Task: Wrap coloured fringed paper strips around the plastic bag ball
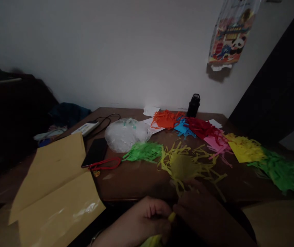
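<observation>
The left hand pinches a yellow strip. Beside it, below yellow fringed paper, the right hand curls, its grip unclear

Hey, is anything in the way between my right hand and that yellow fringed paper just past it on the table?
Nothing visible is. Your right hand is at the near edge of the yellow fringed paper, with no other thing showing between them. It's too dark to tell whether they touch.
</observation>
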Action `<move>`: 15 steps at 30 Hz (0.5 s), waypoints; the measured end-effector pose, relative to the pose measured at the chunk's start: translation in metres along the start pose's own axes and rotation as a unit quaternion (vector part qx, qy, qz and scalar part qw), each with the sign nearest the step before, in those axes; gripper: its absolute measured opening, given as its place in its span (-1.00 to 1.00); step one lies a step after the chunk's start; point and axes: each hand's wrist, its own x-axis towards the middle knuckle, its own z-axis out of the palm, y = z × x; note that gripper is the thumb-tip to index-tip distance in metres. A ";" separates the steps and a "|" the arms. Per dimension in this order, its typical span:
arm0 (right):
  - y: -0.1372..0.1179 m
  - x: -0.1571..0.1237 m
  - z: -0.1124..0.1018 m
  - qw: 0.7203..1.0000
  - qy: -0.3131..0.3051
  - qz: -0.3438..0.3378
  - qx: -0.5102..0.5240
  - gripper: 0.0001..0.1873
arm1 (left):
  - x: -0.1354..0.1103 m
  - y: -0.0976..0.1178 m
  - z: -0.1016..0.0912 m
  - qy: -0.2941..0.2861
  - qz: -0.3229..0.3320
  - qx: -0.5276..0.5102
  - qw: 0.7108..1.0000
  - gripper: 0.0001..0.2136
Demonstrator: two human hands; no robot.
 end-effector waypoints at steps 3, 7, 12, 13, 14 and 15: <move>-0.001 -0.001 0.001 1.000 0.008 -0.017 -0.015 -0.63 | 0.000 0.002 -0.001 -0.037 -0.014 -0.007 0.999 -0.87; 0.000 -0.001 0.002 0.999 0.022 -0.024 -0.020 -0.65 | 0.001 0.008 0.001 -0.020 0.013 0.047 0.999 -0.75; -0.001 0.001 0.002 0.999 0.028 -0.029 -0.028 -0.64 | 0.011 0.001 0.006 0.013 -0.024 -0.058 0.998 -0.67; -0.001 0.001 0.002 0.999 0.033 -0.029 -0.026 -0.65 | 0.013 -0.002 0.007 0.013 -0.028 -0.091 0.995 -0.68; -0.001 0.000 0.003 0.999 0.035 -0.029 -0.022 -0.66 | 0.015 -0.006 0.008 0.017 -0.028 -0.117 0.993 -0.71; -0.001 0.000 0.003 0.999 0.037 -0.029 -0.019 -0.67 | 0.017 -0.010 0.009 0.022 -0.029 -0.136 0.990 -0.73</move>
